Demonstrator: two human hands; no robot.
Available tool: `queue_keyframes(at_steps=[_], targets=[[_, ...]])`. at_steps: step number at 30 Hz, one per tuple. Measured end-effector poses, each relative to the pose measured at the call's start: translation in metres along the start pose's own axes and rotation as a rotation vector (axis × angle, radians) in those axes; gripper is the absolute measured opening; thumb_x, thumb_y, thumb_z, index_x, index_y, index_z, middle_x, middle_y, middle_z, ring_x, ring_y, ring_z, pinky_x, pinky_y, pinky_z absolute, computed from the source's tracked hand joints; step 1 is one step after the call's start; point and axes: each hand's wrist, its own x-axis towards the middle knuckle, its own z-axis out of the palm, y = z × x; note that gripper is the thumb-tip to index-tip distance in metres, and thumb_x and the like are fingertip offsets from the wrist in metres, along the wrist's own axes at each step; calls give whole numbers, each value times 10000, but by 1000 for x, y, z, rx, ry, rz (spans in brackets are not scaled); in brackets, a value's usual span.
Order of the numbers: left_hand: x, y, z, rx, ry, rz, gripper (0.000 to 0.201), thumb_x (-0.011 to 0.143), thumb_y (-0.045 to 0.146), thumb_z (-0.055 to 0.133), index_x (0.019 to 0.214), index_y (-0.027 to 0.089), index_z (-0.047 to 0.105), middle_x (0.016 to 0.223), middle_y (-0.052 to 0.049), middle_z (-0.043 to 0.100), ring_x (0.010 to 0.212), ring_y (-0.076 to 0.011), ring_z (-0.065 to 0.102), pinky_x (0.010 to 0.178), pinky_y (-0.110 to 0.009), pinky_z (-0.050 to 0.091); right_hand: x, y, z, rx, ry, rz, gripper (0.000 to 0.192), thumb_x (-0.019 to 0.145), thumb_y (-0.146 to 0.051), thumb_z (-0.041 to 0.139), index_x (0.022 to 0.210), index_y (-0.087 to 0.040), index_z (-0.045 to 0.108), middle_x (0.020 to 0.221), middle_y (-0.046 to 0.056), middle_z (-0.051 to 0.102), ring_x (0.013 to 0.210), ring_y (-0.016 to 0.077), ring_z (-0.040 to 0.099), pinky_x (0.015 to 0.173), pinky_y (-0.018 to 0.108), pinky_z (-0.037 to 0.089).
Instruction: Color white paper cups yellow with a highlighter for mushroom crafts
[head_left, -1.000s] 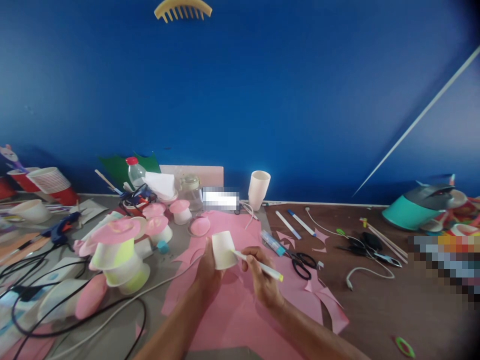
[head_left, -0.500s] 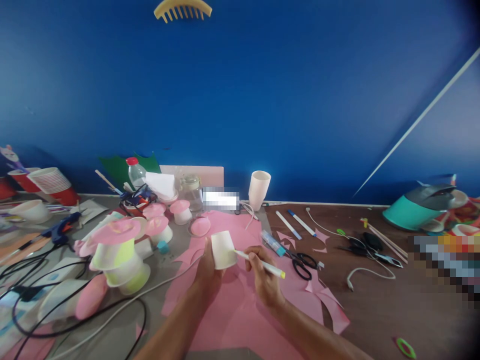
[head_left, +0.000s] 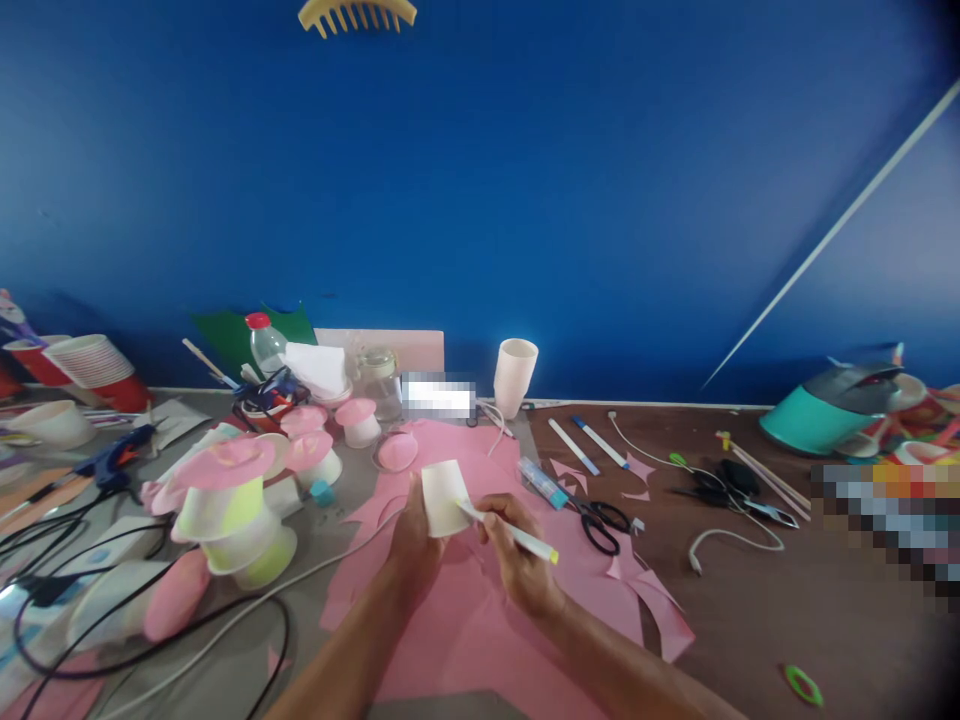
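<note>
A white paper cup [head_left: 442, 497] is held upside down and a little tilted in my left hand [head_left: 414, 535], whose fingers wrap its left side and are partly hidden. Between the fingers of my right hand [head_left: 521, 560] is a white marker with a yellow end [head_left: 529, 541]. The marker's tip meets the right side of the cup. Both hands are over a sheet of pink paper [head_left: 450, 640]. Black-handled scissors [head_left: 602, 525] and a glue stick with a blue cap [head_left: 541, 482] lie on the right of that sheet.
On the left stand stacked cups with pink tops [head_left: 232, 500] among black cables [head_left: 150, 655]. A stack of white cups [head_left: 515, 378] is near the blue wall. Two markers [head_left: 574, 447], paper scraps [head_left: 667, 610] and a white cable [head_left: 739, 535] lie to the right.
My right hand has shifted slightly left and the marker's tip now overlaps the cup's side further in. The cup stays in my left hand. The whole view has moved a little.
</note>
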Motion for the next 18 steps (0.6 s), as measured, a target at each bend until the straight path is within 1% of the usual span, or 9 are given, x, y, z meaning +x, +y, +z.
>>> queue_keyframes(at_steps=[3, 7, 12, 15, 18], targets=[[7, -4, -2, -73, 12, -46, 439, 811, 618, 600, 698, 194, 587, 627, 1, 628, 561, -140, 560, 546, -258, 467, 0, 3, 0, -14, 15, -3, 306, 929, -470, 505, 836, -206, 629, 576, -22, 529, 526, 146, 502, 502, 261, 427], [9, -3, -4, -150, 51, -69, 371, 821, 561, 622, 747, 198, 611, 647, 4, 640, 583, -143, 592, 588, -263, 502, 0, 8, -2, -25, 29, 40, 316, 926, -468, 501, 816, -199, 625, 554, -33, 500, 509, 138, 464, 494, 257, 399], [6, -2, -5, -72, -16, -2, 333, 760, 534, 696, 740, 212, 612, 617, 8, 627, 549, -146, 567, 561, -264, 491, 2, 11, -3, 4, 51, 75, 328, 911, -463, 512, 759, -189, 608, 544, -34, 487, 503, 130, 446, 480, 249, 380], [6, -1, -5, -66, 0, -28, 365, 759, 567, 671, 722, 211, 600, 602, 10, 615, 547, -146, 565, 579, -267, 493, 4, 9, -3, 12, 64, 72, 337, 907, -464, 514, 724, -193, 595, 536, -35, 482, 494, 127, 438, 466, 245, 370], [6, 0, -4, -56, 12, -53, 398, 759, 602, 647, 706, 211, 591, 602, 3, 606, 565, -153, 566, 597, -276, 493, 4, 7, -3, 39, 73, 63, 318, 909, -459, 521, 745, -197, 599, 541, -36, 491, 499, 129, 447, 474, 245, 383]])
